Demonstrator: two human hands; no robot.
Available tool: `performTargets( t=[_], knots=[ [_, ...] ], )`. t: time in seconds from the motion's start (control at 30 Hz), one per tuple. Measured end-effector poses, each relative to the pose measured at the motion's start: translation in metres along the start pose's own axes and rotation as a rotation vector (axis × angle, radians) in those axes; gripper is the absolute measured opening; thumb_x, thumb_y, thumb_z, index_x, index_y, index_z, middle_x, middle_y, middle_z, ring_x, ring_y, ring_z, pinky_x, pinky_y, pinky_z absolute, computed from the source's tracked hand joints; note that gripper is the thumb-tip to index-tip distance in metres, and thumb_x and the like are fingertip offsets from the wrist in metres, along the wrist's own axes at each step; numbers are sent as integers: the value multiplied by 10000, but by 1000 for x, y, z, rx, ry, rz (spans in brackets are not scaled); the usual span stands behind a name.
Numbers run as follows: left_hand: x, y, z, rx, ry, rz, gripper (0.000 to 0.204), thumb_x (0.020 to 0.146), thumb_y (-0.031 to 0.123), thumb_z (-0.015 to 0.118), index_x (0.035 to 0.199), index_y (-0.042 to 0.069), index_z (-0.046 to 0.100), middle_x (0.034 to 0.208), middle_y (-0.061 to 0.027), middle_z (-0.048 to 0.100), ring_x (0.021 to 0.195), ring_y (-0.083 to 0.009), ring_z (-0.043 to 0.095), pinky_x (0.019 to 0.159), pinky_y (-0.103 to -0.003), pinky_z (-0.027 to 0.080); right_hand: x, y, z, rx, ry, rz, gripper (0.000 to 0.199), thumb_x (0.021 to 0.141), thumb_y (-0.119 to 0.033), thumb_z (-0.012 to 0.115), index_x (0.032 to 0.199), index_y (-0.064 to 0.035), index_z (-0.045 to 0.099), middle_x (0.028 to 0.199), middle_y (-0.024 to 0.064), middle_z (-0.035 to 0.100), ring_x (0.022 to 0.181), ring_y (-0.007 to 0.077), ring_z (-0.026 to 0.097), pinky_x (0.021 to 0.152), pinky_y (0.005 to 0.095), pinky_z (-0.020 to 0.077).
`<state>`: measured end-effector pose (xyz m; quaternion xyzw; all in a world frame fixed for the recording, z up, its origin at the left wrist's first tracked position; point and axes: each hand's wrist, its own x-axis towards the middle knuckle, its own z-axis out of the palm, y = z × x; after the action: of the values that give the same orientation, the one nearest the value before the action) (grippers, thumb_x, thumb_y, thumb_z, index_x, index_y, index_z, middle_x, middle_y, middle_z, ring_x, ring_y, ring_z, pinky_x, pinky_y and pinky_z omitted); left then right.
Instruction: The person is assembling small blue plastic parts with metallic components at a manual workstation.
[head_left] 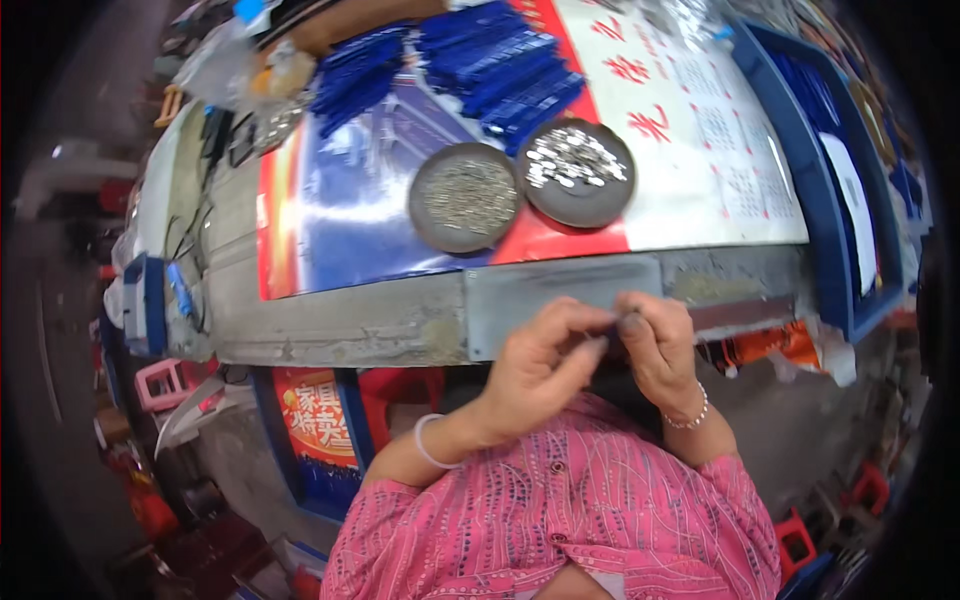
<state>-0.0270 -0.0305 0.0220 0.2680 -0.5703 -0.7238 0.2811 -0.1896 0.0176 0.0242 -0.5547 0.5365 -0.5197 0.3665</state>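
My left hand [540, 365] and my right hand [661, 348] meet fingertip to fingertip just over the table's near edge. Both are closed in a pinch. Whatever lies between the fingers is too small and hidden to make out. Beneath them is a flat grey metal plate [540, 292] set at the edge. Beyond it stand two round dark dishes: the left dish [425, 225] holds many thin silvery pieces [468, 195], and the right dish [590, 212] holds small flat shiny pieces [570, 158]. Neither hand touches the dishes.
Piles of slim dark-blue pieces [500, 65] lie behind the dishes on a printed poster sheet [690, 190]. A long blue tray [833, 250] borders the right side. At the left are a small blue bin [145, 305] and a blue-handled tool [180, 290]. Another blue crate [285, 450] sits below the table.
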Motion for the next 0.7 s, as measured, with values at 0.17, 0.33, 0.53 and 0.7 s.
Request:
performTargets(
  t=[0.17,0.33,0.53,0.7],
  knots=[
    [-9,-20,9,-51,34,205,327,820,-124,529,1128,-13,532,1037,-77,473,935,-142,497,803,-214,391,-10,7,16,-110,161,-57,318,908,-202,553,693,19,475,610,110,449,517,218,451,487,309,351],
    [-21,-22,15,-158,80,183,307,873,-86,505,1165,7,518,1053,-55,458,811,-81,495,640,-183,399,-13,8,25,-61,214,-168,319,898,-222,592,700,5,486,639,82,480,533,173,443,498,284,356],
    [-21,-14,12,-438,81,-14,298,911,-42,488,1203,17,481,1002,-36,472,631,-45,476,493,-179,387,-7,3,24,-6,226,-98,236,885,-199,601,829,2,492,730,58,479,636,117,453,567,245,375],
    [-23,-9,6,-403,84,-72,249,910,-37,500,1156,2,494,972,-35,483,599,-45,484,483,-174,392,2,-2,11,222,118,59,149,911,-105,528,817,1,482,718,33,473,626,87,415,552,222,353]
  ],
)
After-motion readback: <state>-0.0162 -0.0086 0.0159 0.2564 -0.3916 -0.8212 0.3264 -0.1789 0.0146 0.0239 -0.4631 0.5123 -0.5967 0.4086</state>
